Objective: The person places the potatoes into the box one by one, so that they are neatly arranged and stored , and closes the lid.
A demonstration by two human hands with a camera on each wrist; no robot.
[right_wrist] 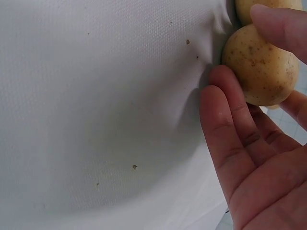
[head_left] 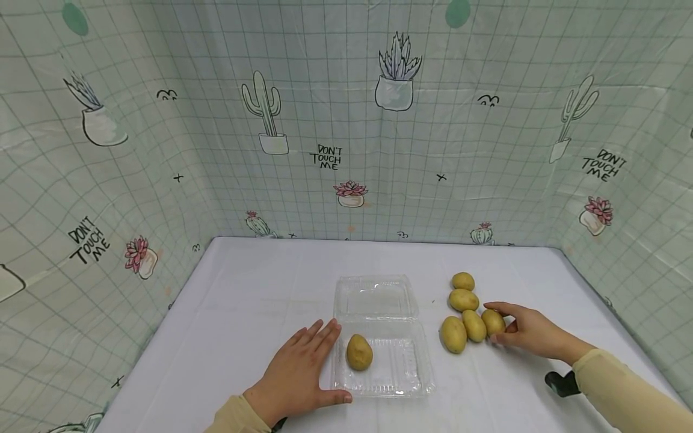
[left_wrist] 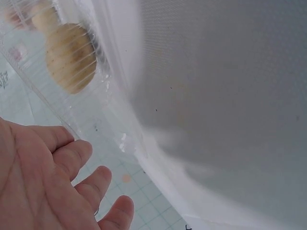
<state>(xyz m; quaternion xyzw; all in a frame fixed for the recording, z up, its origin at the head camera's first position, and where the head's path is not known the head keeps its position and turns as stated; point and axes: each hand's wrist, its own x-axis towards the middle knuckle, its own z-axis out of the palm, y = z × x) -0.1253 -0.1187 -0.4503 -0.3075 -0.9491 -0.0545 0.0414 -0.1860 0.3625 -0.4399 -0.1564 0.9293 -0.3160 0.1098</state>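
A clear plastic clamshell box [head_left: 397, 367] lies with its lid [head_left: 376, 297] folded back, away from the person. One potato [head_left: 360, 352] sits in the left part of its base; the left wrist view shows that potato [left_wrist: 71, 58] through the ribbed wall. My left hand [head_left: 298, 368] is spread flat along the box's left side, fingertips and thumb right at the rim. On the right, my right hand [head_left: 530, 332] holds a potato [head_left: 493, 323] between thumb and fingers. That potato [right_wrist: 261, 67] is still close against its neighbour in the right wrist view.
Several other potatoes [head_left: 464, 300] form a loose group right of the box. A dark object [head_left: 562, 383] shows beside the right sleeve. White cloth [head_left: 243, 300] covers the table, and a printed grid curtain [head_left: 303, 198] hangs behind and on both sides.
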